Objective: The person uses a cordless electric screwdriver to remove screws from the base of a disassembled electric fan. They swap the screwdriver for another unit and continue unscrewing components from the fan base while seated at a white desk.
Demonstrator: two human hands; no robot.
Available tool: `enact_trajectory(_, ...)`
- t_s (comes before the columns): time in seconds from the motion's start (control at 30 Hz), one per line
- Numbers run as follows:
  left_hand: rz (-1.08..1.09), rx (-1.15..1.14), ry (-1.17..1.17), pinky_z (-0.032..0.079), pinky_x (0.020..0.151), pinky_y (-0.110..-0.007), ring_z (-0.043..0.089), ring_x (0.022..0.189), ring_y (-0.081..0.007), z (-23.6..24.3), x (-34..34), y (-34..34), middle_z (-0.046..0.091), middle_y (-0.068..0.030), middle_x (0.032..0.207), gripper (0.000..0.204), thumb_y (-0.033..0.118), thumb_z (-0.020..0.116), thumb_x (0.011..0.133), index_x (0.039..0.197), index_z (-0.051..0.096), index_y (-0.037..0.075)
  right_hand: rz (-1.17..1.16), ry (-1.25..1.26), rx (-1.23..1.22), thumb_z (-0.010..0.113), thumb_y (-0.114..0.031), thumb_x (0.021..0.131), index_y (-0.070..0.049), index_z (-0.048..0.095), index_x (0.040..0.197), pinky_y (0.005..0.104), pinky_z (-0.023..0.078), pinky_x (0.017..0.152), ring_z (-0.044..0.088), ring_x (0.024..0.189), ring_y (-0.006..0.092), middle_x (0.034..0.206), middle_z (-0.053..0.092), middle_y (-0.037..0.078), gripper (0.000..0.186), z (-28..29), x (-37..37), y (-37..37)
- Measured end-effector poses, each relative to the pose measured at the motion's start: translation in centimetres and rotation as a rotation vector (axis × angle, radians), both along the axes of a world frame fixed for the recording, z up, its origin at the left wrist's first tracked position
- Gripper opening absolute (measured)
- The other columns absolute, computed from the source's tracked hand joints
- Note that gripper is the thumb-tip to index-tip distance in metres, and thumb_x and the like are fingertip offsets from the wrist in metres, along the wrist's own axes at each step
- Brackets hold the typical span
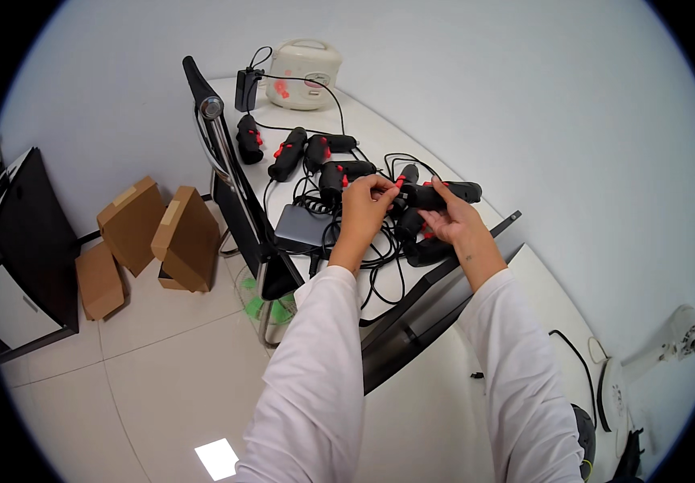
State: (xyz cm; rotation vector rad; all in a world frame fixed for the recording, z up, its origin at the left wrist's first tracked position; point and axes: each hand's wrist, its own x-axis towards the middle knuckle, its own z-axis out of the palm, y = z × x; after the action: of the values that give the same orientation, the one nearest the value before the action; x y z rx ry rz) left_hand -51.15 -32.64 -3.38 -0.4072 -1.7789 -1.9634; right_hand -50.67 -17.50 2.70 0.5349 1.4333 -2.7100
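Note:
My right hand (459,227) holds a black cordless screwdriver (456,192) between thumb and fingers, its body lying crosswise. At its left end my left hand (368,211) is closed in a pinch; what sits between those fingertips is too small to make out. More black screwdrivers with red parts lie around: one (287,154) and another (249,139) stand apart at the far left, while one (333,182) lies just beyond my left hand. Others lie under my right hand, partly hidden. Black cables (376,256) tangle beneath both hands.
A grey flat box (302,225) lies left of the cables. Behind are a white rice cooker (303,76) and a black power adapter (246,90). A dark screen panel (412,322) crosses below my forearms. A chair (239,193) and cardboard boxes (188,241) stand left.

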Motion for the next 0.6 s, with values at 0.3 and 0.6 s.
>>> enact_trajectory(0.3,-0.061,0.136,-0.031,0.054,0.059,-0.022,0.06,0.064,-0.0115,0.23,0.05,-0.31,0.061,-0.0075,0.075,0.012,0.004,0.063,0.08,0.087,0.06,-0.005,0.104,-0.028,0.117,0.072,-0.024,0.075,0.0,0.053,0.1,0.0413,0.051,0.085,0.059,0.095,0.0308,0.102,0.058,0.016,0.039,0.09,0.08,-0.57)
enact_trajectory(0.6,-0.061,0.088,0.031,0.054,0.064,-0.023,0.061,0.069,-0.0141,-0.45,-0.8,-0.12,0.058,-0.0088,0.081,0.012,0.0,0.064,0.078,0.085,0.056,-0.005,0.108,-0.08,0.125,0.069,-0.028,0.077,-0.002,0.06,0.09,0.0357,0.057,0.075,0.063,0.087,0.0309,0.095,0.061,0.015,0.03,-0.06,-0.65,-0.26)
